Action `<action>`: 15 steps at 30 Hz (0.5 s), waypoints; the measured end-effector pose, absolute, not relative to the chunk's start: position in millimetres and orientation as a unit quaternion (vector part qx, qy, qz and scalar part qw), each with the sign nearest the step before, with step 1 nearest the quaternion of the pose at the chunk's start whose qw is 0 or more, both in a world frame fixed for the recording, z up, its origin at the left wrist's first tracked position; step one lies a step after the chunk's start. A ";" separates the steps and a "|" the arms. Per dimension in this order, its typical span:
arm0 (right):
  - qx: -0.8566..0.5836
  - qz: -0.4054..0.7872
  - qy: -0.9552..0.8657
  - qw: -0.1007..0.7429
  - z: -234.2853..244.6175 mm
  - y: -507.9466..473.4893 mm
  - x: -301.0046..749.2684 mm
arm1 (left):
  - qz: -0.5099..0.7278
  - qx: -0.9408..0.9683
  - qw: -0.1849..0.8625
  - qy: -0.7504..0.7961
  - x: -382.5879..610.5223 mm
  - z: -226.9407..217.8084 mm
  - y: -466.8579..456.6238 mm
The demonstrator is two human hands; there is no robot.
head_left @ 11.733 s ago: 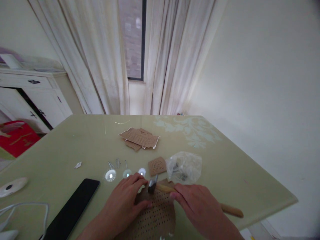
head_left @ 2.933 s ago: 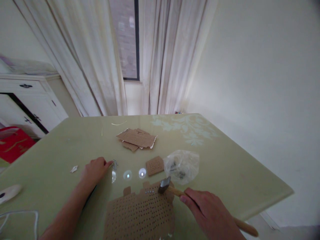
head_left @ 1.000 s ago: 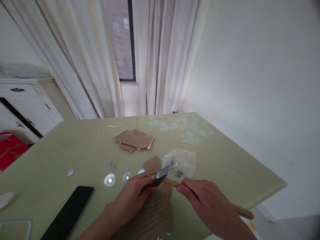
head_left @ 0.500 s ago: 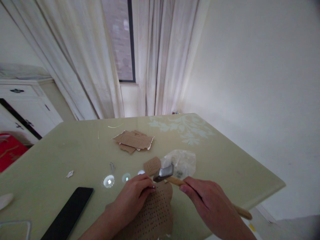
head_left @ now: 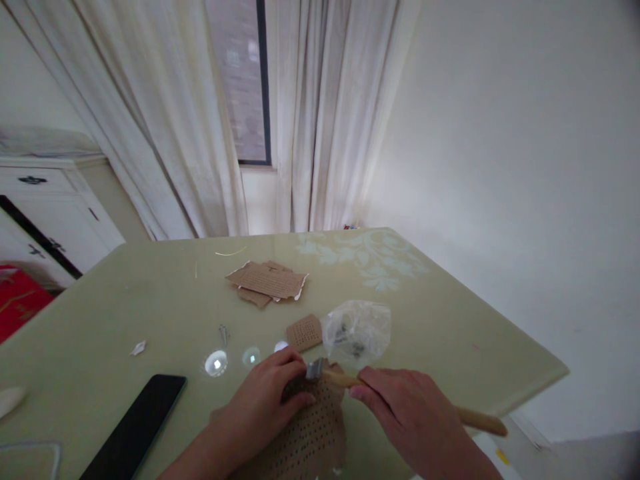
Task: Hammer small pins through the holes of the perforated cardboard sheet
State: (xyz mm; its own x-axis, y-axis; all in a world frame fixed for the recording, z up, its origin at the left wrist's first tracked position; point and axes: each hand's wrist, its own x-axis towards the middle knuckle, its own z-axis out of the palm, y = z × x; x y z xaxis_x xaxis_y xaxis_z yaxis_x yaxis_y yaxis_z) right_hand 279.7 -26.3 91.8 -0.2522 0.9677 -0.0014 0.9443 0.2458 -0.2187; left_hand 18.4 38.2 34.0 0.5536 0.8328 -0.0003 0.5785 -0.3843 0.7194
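My right hand is closed around the wooden handle of a hammer. The hammer's metal head is down at the fingertips of my left hand, over a piece of brown cardboard dotted with rows of small holes. Thumb and forefinger of the left hand pinch a small nail, whose tip showed between them a moment ago; the hammer head now hides it. The left hand rests on the cardboard's left side.
Ahead lie a smaller punched cardboard piece, a clear plastic bag with dark bits inside, and stacked torn cardboard. Leftward are a few loose nails and a black phone. The table's edge slopes away at right.
The hammer head has dropped from above the left fingertips down onto the spot beside them. My right hand has lowered with it; the left hand has barely moved.
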 end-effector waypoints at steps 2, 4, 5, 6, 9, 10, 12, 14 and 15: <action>-0.612 0.097 -0.780 0.087 88.9 -26.3 279.0 | 0.182 0.805 0.350 0.442 17.5 35.6 37.6; -0.612 0.103 -0.778 0.096 84.8 -25.2 278.0 | 0.176 0.804 0.347 0.449 17.0 35.8 37.4; -0.610 0.101 -0.780 0.091 82.8 -24.5 277.5 | 0.170 0.805 0.344 0.452 17.1 35.6 37.2; -0.608 0.098 -0.784 0.082 81.1 -23.9 277.3 | 0.164 0.807 0.337 0.456 17.5 35.4 36.7; -0.608 0.096 -0.783 0.087 80.1 -24.4 279.5 | 0.149 0.811 0.314 0.471 18.6 34.6 34.2; -0.610 0.101 -0.779 0.106 81.0 -25.6 281.5 | 0.148 0.811 0.306 0.477 17.9 34.2 33.7; -0.616 0.109 -0.767 0.146 83.1 -29.2 286.7 | 0.160 0.808 0.289 0.488 11.6 33.2 35.9; -0.620 0.119 -0.758 0.165 83.5 -33.3 292.7 | 0.173 0.797 0.265 0.514 -4.4 31.0 45.5; -0.622 0.124 -0.755 0.164 82.5 -35.3 295.5 | 0.168 0.785 0.246 0.543 -16.3 29.3 53.5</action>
